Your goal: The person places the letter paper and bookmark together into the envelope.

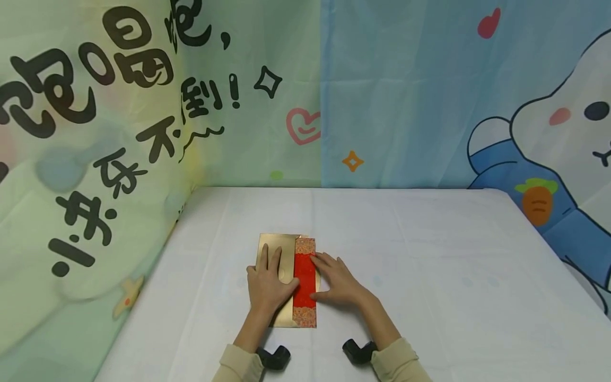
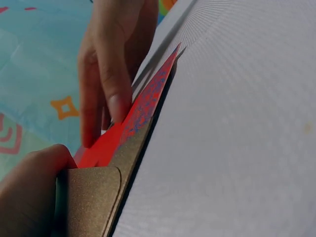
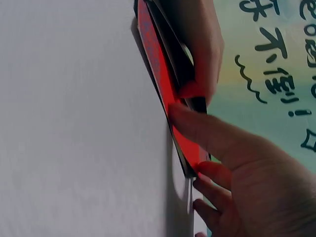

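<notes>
A folded paper piece lies on the white table, with a shiny gold panel on the left and a red strip with speckled orange ends on the right. My left hand rests on the gold panel with its fingers spread, its thumb at the border with the red strip. At the strip's right side is my right hand, its thumb and fingertips touching the red surface near the edge. In the right wrist view a dark gap shows under the raised gold panel, beside the left thumb.
The white-covered table extends around the paper on all sides. A printed curtain hangs behind it, another printed cloth to the left. Black wrist cameras sit at both cuffs, above the table's front part.
</notes>
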The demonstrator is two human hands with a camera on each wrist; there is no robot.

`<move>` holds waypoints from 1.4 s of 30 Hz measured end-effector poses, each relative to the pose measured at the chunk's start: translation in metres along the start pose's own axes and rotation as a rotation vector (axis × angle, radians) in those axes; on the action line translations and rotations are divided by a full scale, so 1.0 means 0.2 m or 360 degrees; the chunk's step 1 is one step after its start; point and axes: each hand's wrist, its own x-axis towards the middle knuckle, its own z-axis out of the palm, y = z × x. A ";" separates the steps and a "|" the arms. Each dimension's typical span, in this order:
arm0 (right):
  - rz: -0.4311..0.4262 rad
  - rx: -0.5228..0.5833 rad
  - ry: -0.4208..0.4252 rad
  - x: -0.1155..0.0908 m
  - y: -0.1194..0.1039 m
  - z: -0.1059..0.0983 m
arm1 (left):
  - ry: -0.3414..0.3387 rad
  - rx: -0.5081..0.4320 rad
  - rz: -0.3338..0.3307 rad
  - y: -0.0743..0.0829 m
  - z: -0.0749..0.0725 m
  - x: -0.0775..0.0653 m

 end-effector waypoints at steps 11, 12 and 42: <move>-0.0023 0.0090 -0.0216 -0.02 0.05 -0.03 | 0.0010 0.0013 0.0002 0.00 0.00 0.00; -0.0019 0.0089 -0.0206 -0.02 0.05 -0.03 | 0.0006 0.0017 0.0001 0.00 0.00 0.00; 0.0001 -0.0044 0.0061 -0.01 0.00 0.04 | 0.0021 0.0009 -0.0003 0.00 0.00 0.00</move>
